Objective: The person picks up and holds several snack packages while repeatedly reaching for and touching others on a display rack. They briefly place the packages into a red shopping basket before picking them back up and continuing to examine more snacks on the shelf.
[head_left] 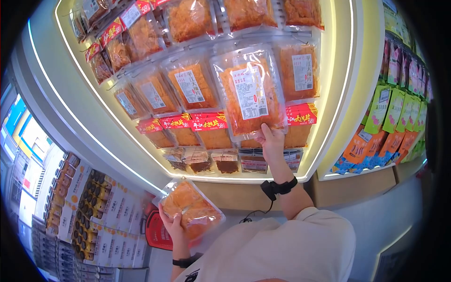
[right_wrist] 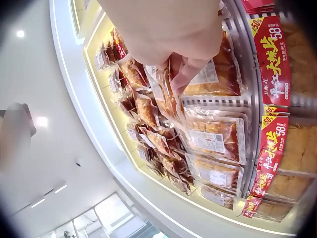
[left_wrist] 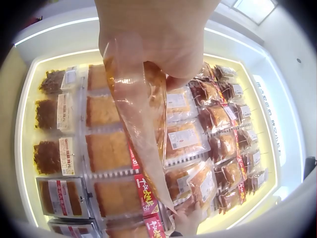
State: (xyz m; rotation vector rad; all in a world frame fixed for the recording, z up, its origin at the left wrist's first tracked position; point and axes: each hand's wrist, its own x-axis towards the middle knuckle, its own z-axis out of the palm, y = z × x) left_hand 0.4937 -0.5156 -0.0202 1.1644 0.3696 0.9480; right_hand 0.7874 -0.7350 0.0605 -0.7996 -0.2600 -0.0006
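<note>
My right hand [head_left: 271,141] pinches the bottom edge of a clear package [head_left: 251,91] of orange-brown food with a white label, in front of the hanging rows. In the right wrist view the fingers of the right hand [right_wrist: 173,44] hold that package [right_wrist: 166,94] by its edge. Low in the head view, my left hand [head_left: 174,230] grips another clear package [head_left: 192,209] of orange food by its left side. The left wrist view shows this package [left_wrist: 133,109] edge-on below the left hand [left_wrist: 158,39].
Lit display shelves [head_left: 225,177] hold rows of hanging packages with red price strips [head_left: 213,121]. A red basket [head_left: 159,232] stands on the floor at lower left. Green packets [head_left: 393,110] hang at the right, and stacked boxes [head_left: 115,209] stand at the left.
</note>
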